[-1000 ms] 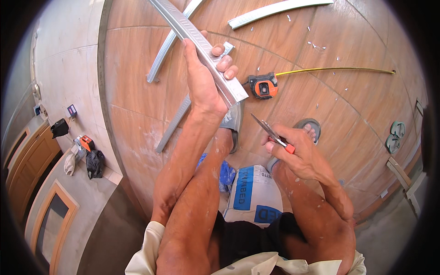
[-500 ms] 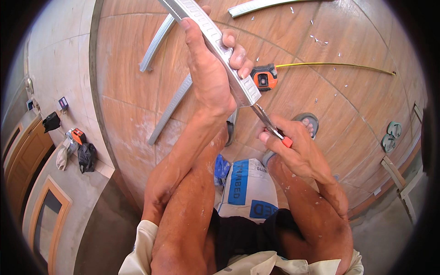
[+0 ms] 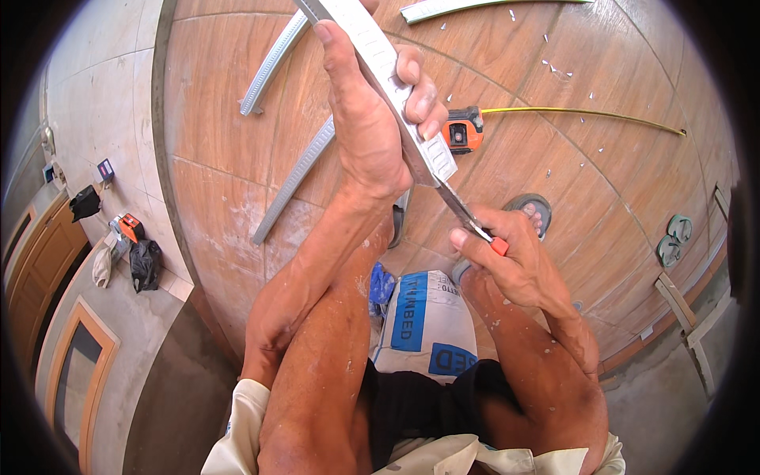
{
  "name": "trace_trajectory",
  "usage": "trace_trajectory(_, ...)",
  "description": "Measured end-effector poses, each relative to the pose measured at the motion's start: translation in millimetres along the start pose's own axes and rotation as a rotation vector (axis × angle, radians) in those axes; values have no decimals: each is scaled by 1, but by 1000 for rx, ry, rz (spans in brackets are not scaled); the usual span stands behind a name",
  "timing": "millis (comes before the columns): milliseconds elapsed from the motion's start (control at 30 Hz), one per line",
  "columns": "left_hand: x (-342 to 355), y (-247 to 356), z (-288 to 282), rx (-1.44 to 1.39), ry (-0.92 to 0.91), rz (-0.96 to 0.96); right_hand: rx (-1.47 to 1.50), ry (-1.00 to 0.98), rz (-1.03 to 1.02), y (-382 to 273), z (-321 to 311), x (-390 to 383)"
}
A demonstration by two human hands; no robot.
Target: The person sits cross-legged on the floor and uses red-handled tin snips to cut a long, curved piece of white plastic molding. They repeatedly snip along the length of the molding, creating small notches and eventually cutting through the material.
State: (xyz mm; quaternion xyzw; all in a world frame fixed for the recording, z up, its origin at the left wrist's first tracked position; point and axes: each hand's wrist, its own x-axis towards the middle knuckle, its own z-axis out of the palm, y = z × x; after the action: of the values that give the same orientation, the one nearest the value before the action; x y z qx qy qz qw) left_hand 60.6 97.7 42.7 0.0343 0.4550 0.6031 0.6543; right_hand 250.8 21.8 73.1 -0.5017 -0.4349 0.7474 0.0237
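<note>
A silvery metal profile, ribbed with small stamped slots, runs up out of view at the top. My left hand is wrapped round it, thumb on the left side and fingers over the right. Its lower end meets the blades of metal snips with a red handle end. Closed round the snips' handles is my right hand, just below the profile's end. The blades look nearly together at the edge of the metal. Most of the handles are hidden by the fingers.
An orange and black tape measure lies on the tiled floor, its yellow blade drawn out rightward. More metal profiles and small metal scraps lie about. A white and blue sack is between my legs. Sandals stand at right.
The snips' blades have come closer together at the profile's end. The profile and my left hand have shifted slightly right and down in view.
</note>
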Motion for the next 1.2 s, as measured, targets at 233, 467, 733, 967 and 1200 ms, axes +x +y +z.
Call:
trace_trajectory(233, 5, -6, -7, 19, -34, 4, 17, 2, -15, -2, 0, 0)
trace_trajectory(467, -2, -1, 5, 14, 25, -22, 30, 0, -46, 5, 1, 1)
trace_trajectory(733, -2, -2, 3, -4, 13, -17, 36, -6, -44, 9, 1, 2)
trace_trajectory(967, 6, -13, -16, 70, 19, 11, 52, 19, -50, 12, 5, 4)
trace_trajectory(1200, -2, -1, -3, 6, 42, -27, 36, 66, -81, 12, 10, 6)
